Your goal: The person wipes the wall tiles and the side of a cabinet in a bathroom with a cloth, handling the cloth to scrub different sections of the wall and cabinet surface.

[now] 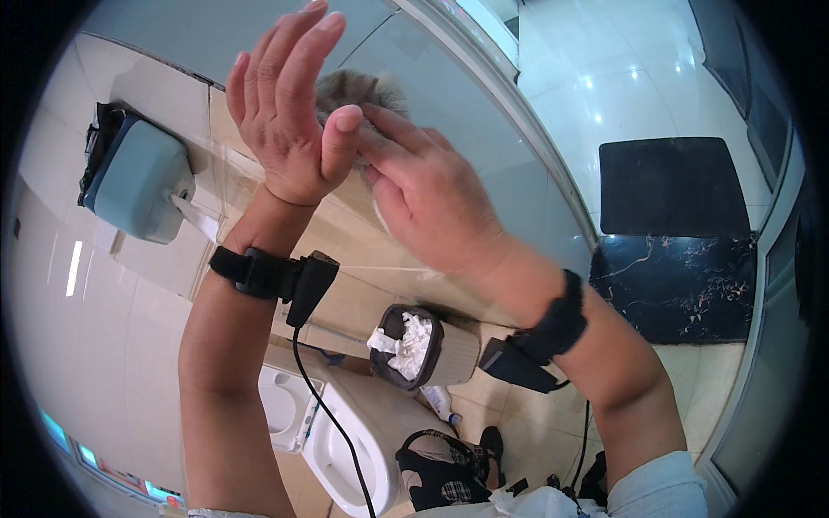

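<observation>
My left hand (291, 123) is raised at upper centre, palm turned towards the right and fingers stretched upward, with nothing held in it. Just to its right, my right hand (434, 188) has its fingers on a crumpled grey-brown cloth (353, 90). The cloth lies against a pale blue wall panel (479, 123), partly hidden behind both hands. The left thumb overlaps the cloth in the picture; whether they touch I cannot tell. Each forearm wears a black strap with a small black device (314, 285), the right one's device (518, 366) hanging below the arm.
A blue tissue dispenser (142, 181) hangs on the tiled wall at left. Below stand a white toilet (353, 447) with raised lid, a waste bin (456, 353) full of crumpled paper, and a white bottle (440, 403). A dark mat (670, 188) lies beyond the metal frame (550, 155).
</observation>
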A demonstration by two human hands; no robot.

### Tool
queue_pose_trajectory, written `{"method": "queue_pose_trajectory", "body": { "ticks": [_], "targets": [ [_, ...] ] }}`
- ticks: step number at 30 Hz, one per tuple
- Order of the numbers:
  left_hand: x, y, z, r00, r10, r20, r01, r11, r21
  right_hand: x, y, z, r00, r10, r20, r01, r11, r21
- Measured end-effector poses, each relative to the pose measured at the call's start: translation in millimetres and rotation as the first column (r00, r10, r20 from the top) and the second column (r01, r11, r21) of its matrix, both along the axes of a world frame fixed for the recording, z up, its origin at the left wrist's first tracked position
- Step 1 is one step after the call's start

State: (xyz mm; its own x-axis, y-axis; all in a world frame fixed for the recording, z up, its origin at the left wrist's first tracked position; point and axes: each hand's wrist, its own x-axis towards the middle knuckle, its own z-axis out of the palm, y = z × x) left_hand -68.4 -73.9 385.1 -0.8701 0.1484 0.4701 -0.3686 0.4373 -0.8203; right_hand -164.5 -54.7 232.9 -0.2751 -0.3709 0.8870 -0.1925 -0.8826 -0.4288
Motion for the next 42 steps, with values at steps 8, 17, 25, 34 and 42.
{"method": "queue_pose_trajectory", "body": {
  "ticks": [8, 17, 25, 34, 42],
  "targets": [
    [3.9, 7.1, 7.3, 0.995, 0.094, -0.026, -0.093, 0.995, 0.03, -15.7, -82.0, -188.6, 0.99, 0.113, -0.08, 0.02, 0.455, 0.89],
    [4.2, 12.6, 2.2, 0.982, 0.174, -0.074, -0.17, 0.984, 0.051, -29.7, -64.7, -27.7, 0.979, 0.115, 0.169, -0.164, 0.936, 0.313],
    [6.6, 16.6, 6.8, 0.991, 0.135, -0.017, -0.135, 0.991, 0.009, -7.2, -87.7, 91.5, 0.977, -0.002, -0.215, -0.014, 0.997, -0.073],
    [5.6, 15.3, 5.3, 0.989, 0.146, -0.024, -0.145, 0.989, 0.032, -36.6, -192.2, 29.4, 0.969, 0.122, -0.214, -0.005, 0.878, 0.479],
    [10.6, 15.8, 5.3, 0.987, 0.158, -0.031, -0.157, 0.987, 0.033, -48.0, -186.0, -9.8, 0.96, 0.256, -0.112, -0.115, 0.727, 0.677]
  ]
}}
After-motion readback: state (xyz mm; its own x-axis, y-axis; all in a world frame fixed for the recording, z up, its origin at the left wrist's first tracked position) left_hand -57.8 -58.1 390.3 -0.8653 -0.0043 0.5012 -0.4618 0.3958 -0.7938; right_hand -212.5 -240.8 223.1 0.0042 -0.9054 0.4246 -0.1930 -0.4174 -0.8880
